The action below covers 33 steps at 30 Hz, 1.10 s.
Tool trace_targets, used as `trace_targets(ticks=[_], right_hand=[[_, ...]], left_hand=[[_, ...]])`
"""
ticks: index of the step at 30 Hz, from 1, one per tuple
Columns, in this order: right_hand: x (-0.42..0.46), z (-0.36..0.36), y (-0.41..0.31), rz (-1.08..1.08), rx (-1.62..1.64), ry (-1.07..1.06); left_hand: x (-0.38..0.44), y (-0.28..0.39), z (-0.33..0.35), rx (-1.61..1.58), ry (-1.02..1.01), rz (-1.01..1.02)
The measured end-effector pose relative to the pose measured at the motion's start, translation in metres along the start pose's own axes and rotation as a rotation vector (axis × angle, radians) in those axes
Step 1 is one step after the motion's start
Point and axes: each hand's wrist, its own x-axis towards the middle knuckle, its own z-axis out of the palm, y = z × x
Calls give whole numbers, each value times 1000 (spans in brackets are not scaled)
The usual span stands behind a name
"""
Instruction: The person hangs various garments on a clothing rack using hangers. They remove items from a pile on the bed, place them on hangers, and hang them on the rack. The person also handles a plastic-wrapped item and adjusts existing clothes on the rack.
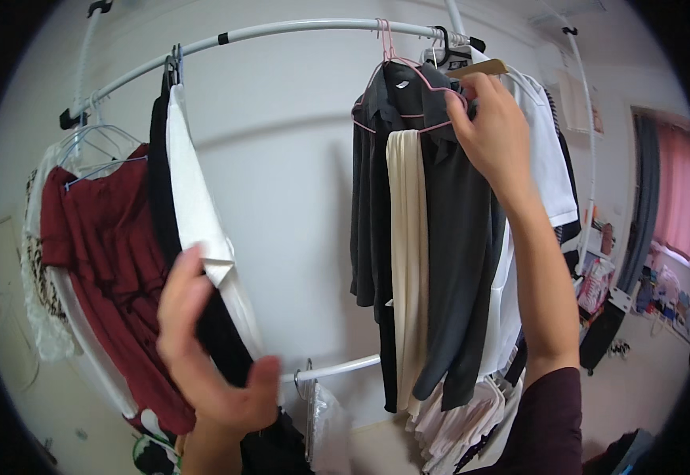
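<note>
At the right, my right hand [493, 124] has thumb and fingers at the shoulder of a pink wire hanger [401, 59], beside the collar of a dark grey shirt [461, 237]. Whether the fingers close on the wire cannot be made out. A cream strip of fabric [407, 249] hangs over this hanger's bottom bar. My left hand [220, 350], blurred, is raised at the lower left with fingers apart and holds nothing. Behind its fingertips hangs a white garment [193, 196], next to a black one [159, 172].
A white metal clothes rail [297, 25] spans the top. Dark red clothing [107, 237] hangs at the left, white shirts [550, 154] at the right. A lower rail [345, 367] carries hangers and a clear plastic bag [330, 427]. Pale pink clothing [458, 424] hangs low at the right.
</note>
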Motion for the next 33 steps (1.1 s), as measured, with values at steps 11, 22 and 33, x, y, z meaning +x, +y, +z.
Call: trace_targets(ticks=[11, 22, 33], right_hand=[[36, 40, 47, -151, -224, -185], [43, 59, 76, -482, -307, -175], [58, 67, 53, -207, -116, -473]], left_hand=[[43, -10, 241, -4, -406, -593], [32, -51, 322, -177, -510, -832], [44, -89, 289, -198, -58, -742]])
